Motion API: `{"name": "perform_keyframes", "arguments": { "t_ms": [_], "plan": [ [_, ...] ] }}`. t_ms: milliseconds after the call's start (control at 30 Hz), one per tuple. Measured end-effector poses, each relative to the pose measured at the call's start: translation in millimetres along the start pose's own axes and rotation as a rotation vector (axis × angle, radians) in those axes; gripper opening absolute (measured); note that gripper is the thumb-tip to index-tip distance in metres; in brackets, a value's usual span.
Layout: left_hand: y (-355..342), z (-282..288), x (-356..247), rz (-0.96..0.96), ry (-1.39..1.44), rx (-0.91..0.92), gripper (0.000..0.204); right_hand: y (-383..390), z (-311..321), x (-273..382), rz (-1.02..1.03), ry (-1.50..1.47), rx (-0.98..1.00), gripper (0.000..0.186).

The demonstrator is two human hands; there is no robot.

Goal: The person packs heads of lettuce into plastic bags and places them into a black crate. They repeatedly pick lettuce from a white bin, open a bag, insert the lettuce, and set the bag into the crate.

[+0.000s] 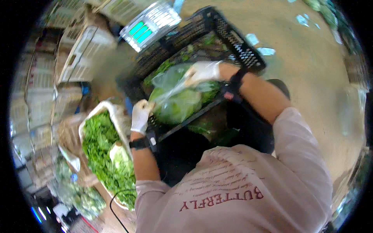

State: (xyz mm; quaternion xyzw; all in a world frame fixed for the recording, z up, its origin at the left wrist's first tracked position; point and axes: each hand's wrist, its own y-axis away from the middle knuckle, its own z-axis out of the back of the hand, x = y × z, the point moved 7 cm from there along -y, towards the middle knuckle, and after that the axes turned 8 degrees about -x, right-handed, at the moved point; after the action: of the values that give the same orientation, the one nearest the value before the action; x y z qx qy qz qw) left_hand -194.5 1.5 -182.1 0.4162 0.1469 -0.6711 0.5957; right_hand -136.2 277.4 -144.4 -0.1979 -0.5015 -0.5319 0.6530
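Observation:
A clear plastic bag (169,94) with a pale green leafy head (182,104) in it lies over the near side of a black plastic crate (237,42). My left hand (141,113), in a white glove, is closed on the bag's left edge by the crate's near left corner. My right hand (204,73), also gloved in white, grips the gathered plastic higher up, over the middle of the crate. Motion blurs its fingertips a little. Loose green leaves (165,66) show in the crate behind the bag.
A digital scale (151,25) with a green-lit display stands at the crate's far left corner. To my left is a white foam box (105,105) full of leafy greens (97,136). Pale slatted crates (79,58) are stacked far left; plastic scraps (266,51) lie on the floor.

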Motion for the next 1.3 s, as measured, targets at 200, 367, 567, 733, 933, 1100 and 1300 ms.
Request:
{"name": "perform_keyframes", "arguments": {
  "t_ms": [200,367,567,733,933,1100,1300],
  "plan": [
    [-16.6,7.1,68.7,0.250,0.847,-0.163,0.011,-29.3,7.2,-88.6,-0.272,-0.410,-0.192,0.026],
    [1.4,16.0,-9.9,-0.214,1.659,0.452,0.017,-50.1,-12.6,-40.4,-0.050,-0.984,-0.151,0.024],
    [22.5,8.3,-71.9,-0.096,1.056,-0.015,0.036,-31.7,-61.6,39.9,-0.183,-1.030,0.143,0.037],
    [29.5,-5.3,-86.5,-0.447,0.254,-0.005,0.063,-33.4,-108.8,51.5,-0.179,-0.603,0.257,0.049],
    [31.5,-26.0,-86.8,-0.296,0.670,0.291,0.074,-32.5,-90.1,57.5,-0.093,-0.400,0.053,0.036],
    [30.9,-36.3,-83.8,-0.275,0.707,0.310,0.076,-29.2,-84.3,56.7,-0.056,-0.406,0.006,0.033],
    [28.1,-43.1,-56.4,-0.003,0.505,0.251,0.035,-39.7,-52.1,44.5,0.057,0.163,-0.220,0.025]
  ]
}}
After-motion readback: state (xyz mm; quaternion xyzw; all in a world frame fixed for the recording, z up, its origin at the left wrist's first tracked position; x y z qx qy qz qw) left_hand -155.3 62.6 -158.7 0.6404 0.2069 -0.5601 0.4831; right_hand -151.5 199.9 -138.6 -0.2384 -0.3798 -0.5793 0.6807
